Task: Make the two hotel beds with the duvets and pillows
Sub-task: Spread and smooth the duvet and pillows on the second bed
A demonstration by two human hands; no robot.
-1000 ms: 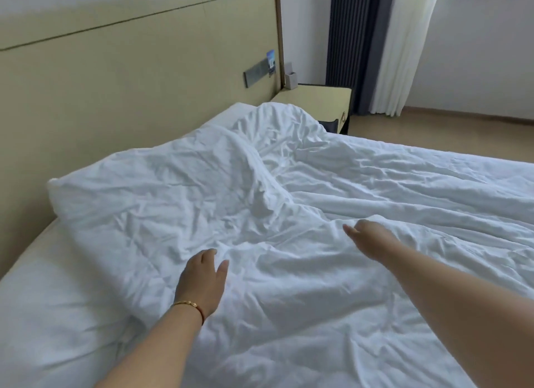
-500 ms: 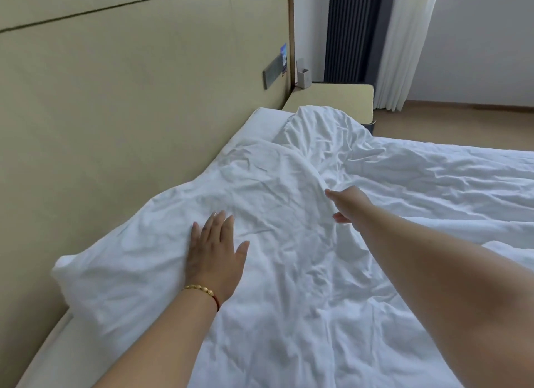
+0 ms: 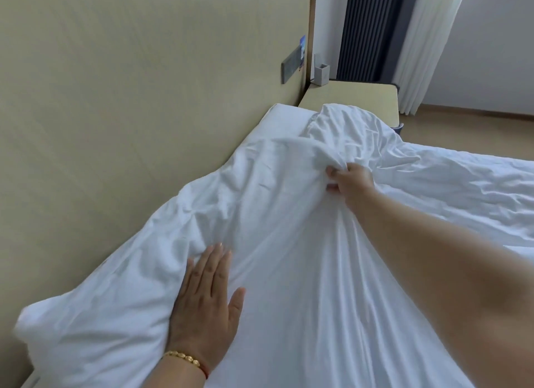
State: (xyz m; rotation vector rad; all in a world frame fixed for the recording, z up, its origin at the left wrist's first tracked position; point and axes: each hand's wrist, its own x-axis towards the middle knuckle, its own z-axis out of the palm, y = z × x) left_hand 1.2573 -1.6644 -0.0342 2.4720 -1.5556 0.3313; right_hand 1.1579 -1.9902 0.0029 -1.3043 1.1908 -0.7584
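A crumpled white duvet (image 3: 303, 272) covers most of the bed, its top edge lying along the beige headboard panel. My left hand (image 3: 206, 298) lies flat on the duvet near its close corner, fingers straight. My right hand (image 3: 348, 179) is stretched further up the bed and grips a bunched fold of the duvet, lifting it slightly. A strip of the white bed sheet (image 3: 281, 121) shows at the far head end. No pillow is in sight.
The beige headboard panel (image 3: 130, 113) runs along the left, with a grey switch plate (image 3: 291, 66). A beige bedside table (image 3: 355, 97) stands beyond the bed with a small grey holder (image 3: 321, 74) on it. Dark and white curtains hang behind.
My right hand has reached further up the bed and closed on a fold of the duvet. My left hand stays flat on the duvet near the headboard side. The view has moved closer.
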